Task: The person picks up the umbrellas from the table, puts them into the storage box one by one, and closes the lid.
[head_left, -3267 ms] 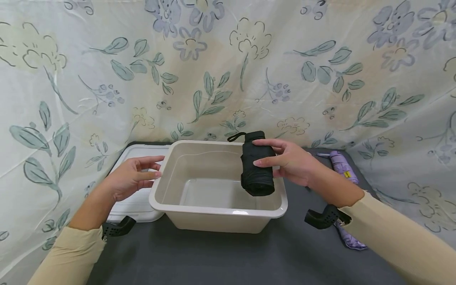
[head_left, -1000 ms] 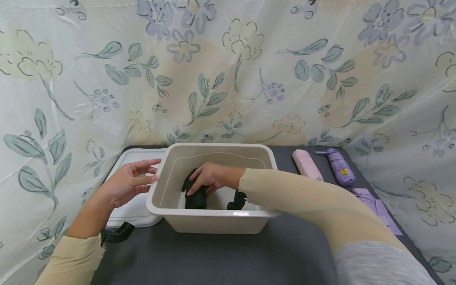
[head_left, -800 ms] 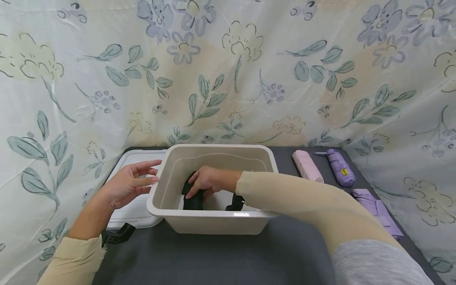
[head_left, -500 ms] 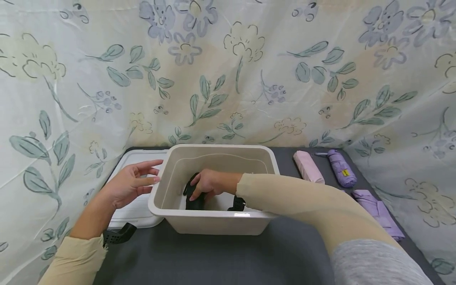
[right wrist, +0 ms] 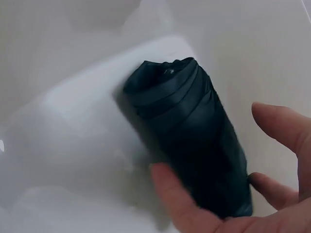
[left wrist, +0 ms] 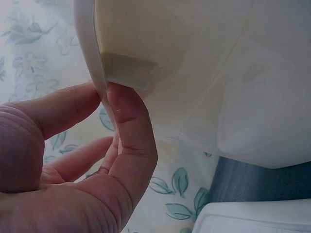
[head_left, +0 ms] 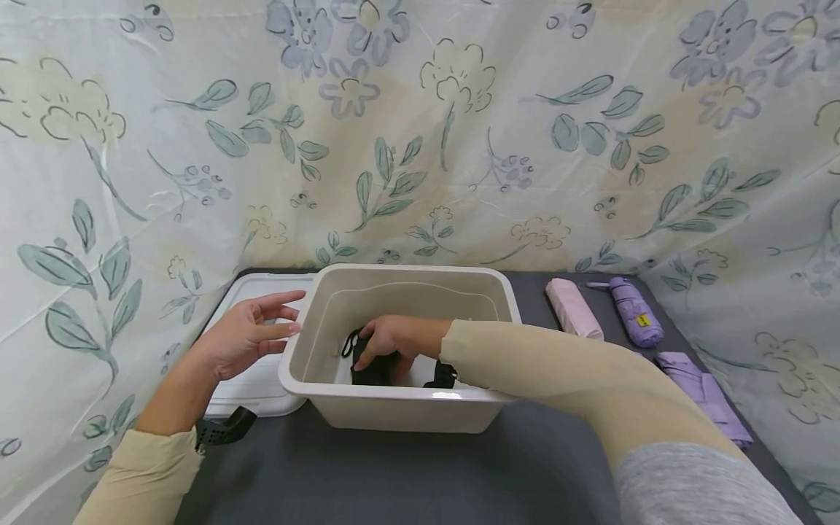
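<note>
"Flowered cloth [head_left: 407, 95] hangs behind our table [head_left: 328, 474]; where do we have the black umbrella [head_left: 372, 372]?"

"Down inside the bin [head_left: 407, 414], in its left half. Our right grip [head_left: 389, 343] is spread around it, one fingertip touching it, another finger clear."

"And our left grip [head_left: 244, 337]?"

"Pinching the bin's rim [left wrist: 87, 48], above the white lid [head_left: 246, 390]. To our right we see a pink bundle [head_left: 573, 310] and a purple umbrella [head_left: 635, 312]."

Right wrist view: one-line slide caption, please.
Right hand inside the pale bin, thumb and fingers on either side of a rolled black umbrella.
</note>
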A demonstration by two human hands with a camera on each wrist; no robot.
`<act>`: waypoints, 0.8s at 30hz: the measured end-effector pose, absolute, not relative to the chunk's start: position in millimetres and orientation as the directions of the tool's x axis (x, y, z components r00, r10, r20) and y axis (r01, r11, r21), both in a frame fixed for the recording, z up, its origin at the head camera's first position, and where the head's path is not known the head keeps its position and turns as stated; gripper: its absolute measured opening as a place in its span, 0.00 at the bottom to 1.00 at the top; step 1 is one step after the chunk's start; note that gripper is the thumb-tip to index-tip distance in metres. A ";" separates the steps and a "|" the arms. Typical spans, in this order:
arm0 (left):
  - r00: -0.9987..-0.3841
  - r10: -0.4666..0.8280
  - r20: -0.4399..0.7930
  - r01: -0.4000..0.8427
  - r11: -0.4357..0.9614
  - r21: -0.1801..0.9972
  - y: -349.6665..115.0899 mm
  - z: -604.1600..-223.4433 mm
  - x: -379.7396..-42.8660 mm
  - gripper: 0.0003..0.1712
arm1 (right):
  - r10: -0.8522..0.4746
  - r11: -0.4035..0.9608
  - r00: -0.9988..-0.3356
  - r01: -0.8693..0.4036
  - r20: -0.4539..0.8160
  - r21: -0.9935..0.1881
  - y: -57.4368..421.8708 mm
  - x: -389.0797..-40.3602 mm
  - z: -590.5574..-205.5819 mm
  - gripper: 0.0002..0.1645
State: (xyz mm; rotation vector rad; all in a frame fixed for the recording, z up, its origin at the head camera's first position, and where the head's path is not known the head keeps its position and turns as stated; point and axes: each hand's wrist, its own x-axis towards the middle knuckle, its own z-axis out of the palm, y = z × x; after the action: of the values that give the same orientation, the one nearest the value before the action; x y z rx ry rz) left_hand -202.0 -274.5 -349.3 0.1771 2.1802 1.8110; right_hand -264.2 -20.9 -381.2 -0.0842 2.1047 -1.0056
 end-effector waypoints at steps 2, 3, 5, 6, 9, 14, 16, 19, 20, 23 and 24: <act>-0.947 0.282 -0.151 -0.097 0.198 0.975 -274.1 -348.9 -201.8 0.44 | -0.354 0.696 -0.686 0.261 -0.636 -0.669 -21.3 -264.4 -381.0 0.44; -0.947 0.284 -0.150 -0.096 0.194 0.976 -273.9 -348.9 -201.8 0.44 | -0.354 0.698 -0.683 0.262 -0.638 -0.667 -21.5 -264.7 -381.4 0.44; -0.947 0.284 -0.147 -0.094 0.192 0.977 -274.0 -348.7 -201.9 0.44 | -0.369 0.685 -0.676 0.267 -0.638 -0.678 -21.7 -265.1 -382.3 0.44; -0.947 0.286 -0.146 -0.092 0.192 0.977 -274.1 -348.6 -202.0 0.44 | -0.379 0.675 -0.672 0.270 -0.636 -0.687 -21.8 -265.4 -382.8 0.44; -0.946 0.293 -0.142 -0.087 0.193 0.977 -274.1 -348.5 -203.2 0.44 | -0.417 0.639 -0.656 0.281 -0.629 -0.716 -21.6 -266.3 -385.3 0.45; -0.943 0.299 -0.146 -0.092 0.187 0.978 -274.2 -348.9 -204.8 0.45 | -0.475 0.598 -0.621 0.293 -0.624 -0.746 -24.2 -267.2 -387.1 0.49; -0.941 0.304 -0.146 -0.094 0.178 0.980 -274.4 -348.7 -205.1 0.45 | -0.490 0.591 -0.612 0.291 -0.621 -0.752 -26.9 -267.4 -387.2 0.51; -0.940 0.311 -0.143 -0.095 0.166 0.982 -274.6 -347.6 -204.9 0.45 | -0.501 0.575 -0.604 0.303 -0.620 -0.760 -31.6 -267.4 -387.5 0.53; -0.939 0.312 -0.142 -0.095 0.162 0.982 -274.4 -347.0 -204.5 0.45 | -0.506 0.568 -0.601 0.307 -0.618 -0.763 -33.1 -267.2 -387.6 0.54; -0.940 0.308 -0.146 -0.099 0.161 0.982 -274.4 -346.1 -203.6 0.45 | -0.516 0.548 -0.596 0.322 -0.615 -0.772 -37.1 -266.2 -387.4 0.54; -0.941 0.303 -0.149 -0.104 0.159 0.982 -274.2 -345.9 -203.2 0.45 | -0.518 0.543 -0.595 0.326 -0.615 -0.774 -38.0 -266.0 -387.4 0.54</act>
State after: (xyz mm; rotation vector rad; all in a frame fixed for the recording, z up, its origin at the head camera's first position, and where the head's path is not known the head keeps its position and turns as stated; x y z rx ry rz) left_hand -203.2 -274.2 -345.9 0.1912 2.1308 1.8448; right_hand -266.0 -38.0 -387.4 -0.1572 1.8752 -1.1736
